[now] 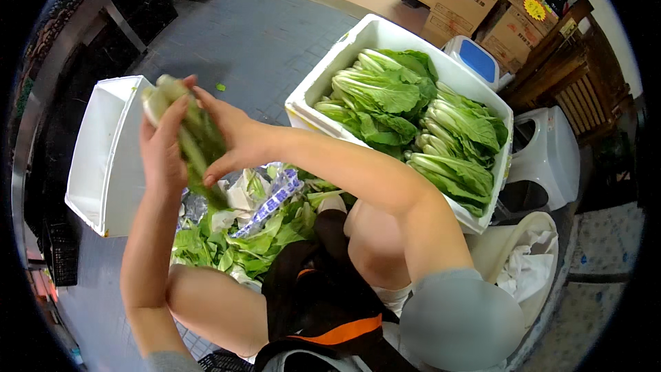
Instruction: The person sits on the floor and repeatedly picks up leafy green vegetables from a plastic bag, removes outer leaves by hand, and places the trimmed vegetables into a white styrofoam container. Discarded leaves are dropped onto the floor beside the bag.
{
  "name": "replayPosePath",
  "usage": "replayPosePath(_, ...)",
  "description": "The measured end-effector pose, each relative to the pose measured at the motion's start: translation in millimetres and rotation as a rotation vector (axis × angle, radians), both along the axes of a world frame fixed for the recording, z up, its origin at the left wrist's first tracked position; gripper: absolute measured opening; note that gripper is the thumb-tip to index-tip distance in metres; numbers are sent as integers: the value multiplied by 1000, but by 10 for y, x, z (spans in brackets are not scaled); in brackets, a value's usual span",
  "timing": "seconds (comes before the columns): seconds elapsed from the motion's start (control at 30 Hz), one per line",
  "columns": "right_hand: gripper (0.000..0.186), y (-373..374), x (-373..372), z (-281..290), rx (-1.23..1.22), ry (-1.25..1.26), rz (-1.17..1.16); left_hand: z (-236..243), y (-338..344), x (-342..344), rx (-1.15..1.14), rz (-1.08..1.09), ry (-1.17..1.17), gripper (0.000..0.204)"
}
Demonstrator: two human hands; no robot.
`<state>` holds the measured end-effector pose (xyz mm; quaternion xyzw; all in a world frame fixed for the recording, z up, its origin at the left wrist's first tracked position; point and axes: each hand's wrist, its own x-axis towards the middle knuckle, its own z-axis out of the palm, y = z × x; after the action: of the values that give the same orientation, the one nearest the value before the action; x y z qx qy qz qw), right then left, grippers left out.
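Grey tiled floor (241,41) lay under a seated person who worked among white foam boxes. Both hands were raised over the lap with a head of bok choy (193,134) between them, pale stem end uppermost: the left hand (164,148) was clasped round its stalk, and the right hand (231,139) was closed on its leaves from the far side. Trimming of this kind seemed best done with the stalk held firm and outer leaves peeled downward, one at a time, so the heart stayed whole. Directly below the grip, discarded green leaves (241,241) and torn plastic wrapping (275,196) were piled. Right of the grip, a foam box (323,79) was packed with rows of bok choy (420,117). Left of the grip, a second foam box (103,158) stood on edge; no contents showed inside it.
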<state>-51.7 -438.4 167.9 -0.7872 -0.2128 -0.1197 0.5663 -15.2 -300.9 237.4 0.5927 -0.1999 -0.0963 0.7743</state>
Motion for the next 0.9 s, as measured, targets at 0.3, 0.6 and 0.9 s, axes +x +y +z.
replayPosePath(0.3,49,-1359,-360,326,-472,91,-534,77,-882,23,243,-162,-427,72)
replayPosePath(0.6,82,-3350,-281,-1336,-814,951,-702,-1333,932,964,1018,-194,-202,45)
replayPosePath(0.9,50,-2043,542,-847,-1146,-17,-638,-3334,2521,328,1543,-198,33,74)
